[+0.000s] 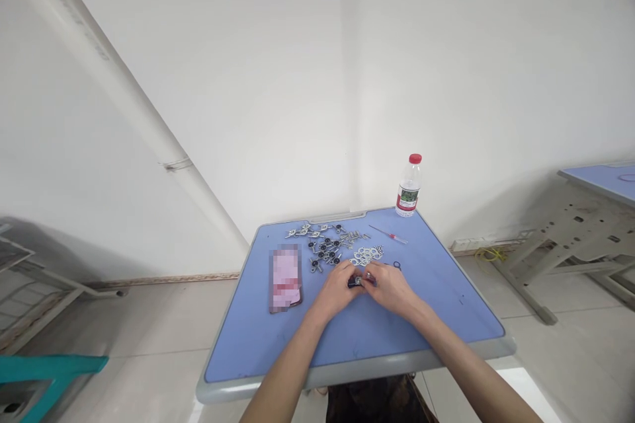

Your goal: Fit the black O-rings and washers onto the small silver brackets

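My left hand (336, 291) and my right hand (389, 289) meet over a blue desk (436, 304), their fingers pinching a small dark part with a metal piece (356, 282) between them. Just beyond my hands lies a loose scatter of silver metal fittings with black round ends (322, 244). A cluster of silver rings (366, 255) sits close to my right fingers, and a small dark ring (397, 265) lies to their right. A thin red-and-clear pin-like tool (389, 234) lies farther back. Left of my left hand is a flat pink packet, blurred (285, 277).
A plastic water bottle with a red cap (409, 186) stands at the desk's far corner. A second blue-topped desk (602, 182) stands at the right, and a teal object (44, 370) sits low at the left. White walls rise behind, above a tiled floor.
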Tool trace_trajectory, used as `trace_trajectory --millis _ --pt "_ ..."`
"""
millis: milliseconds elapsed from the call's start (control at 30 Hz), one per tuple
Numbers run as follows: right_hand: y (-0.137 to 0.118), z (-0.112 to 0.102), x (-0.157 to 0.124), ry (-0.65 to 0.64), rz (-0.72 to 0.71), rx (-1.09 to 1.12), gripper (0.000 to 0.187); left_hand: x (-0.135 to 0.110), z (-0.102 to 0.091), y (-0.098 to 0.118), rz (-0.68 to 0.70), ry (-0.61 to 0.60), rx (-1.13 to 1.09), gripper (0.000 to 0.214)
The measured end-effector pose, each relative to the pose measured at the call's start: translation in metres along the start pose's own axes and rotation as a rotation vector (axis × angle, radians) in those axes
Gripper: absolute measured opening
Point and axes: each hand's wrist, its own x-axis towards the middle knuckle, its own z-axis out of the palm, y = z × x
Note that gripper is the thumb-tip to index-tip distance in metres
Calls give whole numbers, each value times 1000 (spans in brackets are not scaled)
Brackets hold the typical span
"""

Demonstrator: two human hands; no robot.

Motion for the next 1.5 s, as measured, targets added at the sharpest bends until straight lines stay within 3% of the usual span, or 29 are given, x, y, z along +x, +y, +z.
trace_trajectory --millis 200,367,500,667,833,1167,1500 --pt "4 -2 -1 15 12 77 18 -1 -2 3 -6 -6 -19 6" --pt "22 -33 15 119 28 146 21 -3 -7 7 -8 -9 -24 19" --pt "41 -53 38 159 54 155 21 -3 -10 8 -17 -6 -60 14" --pt "57 -38 51 153 84 158 24 -3 -12 8 -20 -11 -96 15" --pt "64 -22 46 79 50 141 13 -2 -14 10 -26 -47 -114 15" --pt "74 -30 44 -3 68 86 14 0 -17 10 -43 -111 -104 15" --pt "84 -32 46 6 179 -19 18 -2 -17 12 -60 -105 -106 26"
